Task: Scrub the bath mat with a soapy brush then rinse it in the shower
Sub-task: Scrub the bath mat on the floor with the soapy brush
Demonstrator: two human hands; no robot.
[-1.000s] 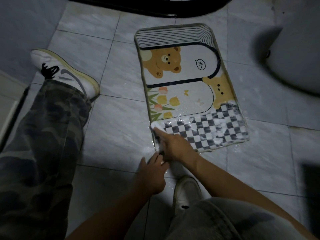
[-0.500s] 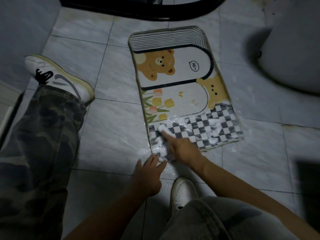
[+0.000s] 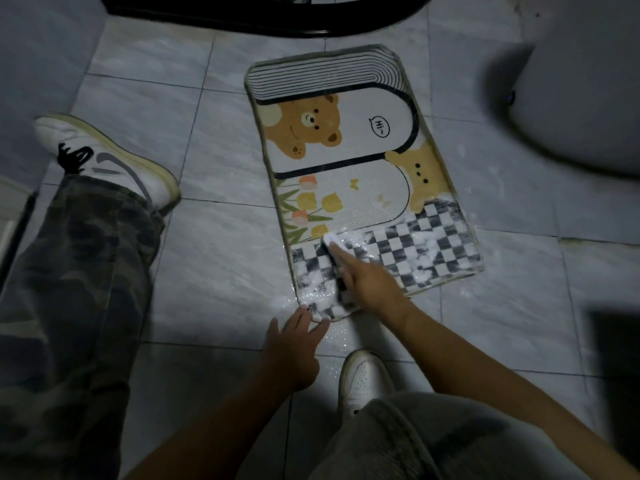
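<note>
A bath mat [image 3: 360,157] printed with bears, tulips and a black-and-white check band lies flat on the grey tiled floor. White suds cover the check band at its near end. My right hand [image 3: 367,282] grips a white scrub brush [image 3: 334,244] that lies on the sudsy check band near the mat's left side. My left hand [image 3: 294,344] rests on the floor with its straight fingertips touching the mat's near left corner.
My left leg in camouflage trousers and a white sneaker [image 3: 104,161] stretches out to the left of the mat. My right sneaker [image 3: 363,379] stands just below the mat. A dark shower threshold [image 3: 277,15] curves along the top. A white toilet [image 3: 581,98] sits at the right.
My right hand has pushed the brush up and to the right along the check band. My left hand has stayed at the near left corner. The view has shifted so the mat appears farther right.
</note>
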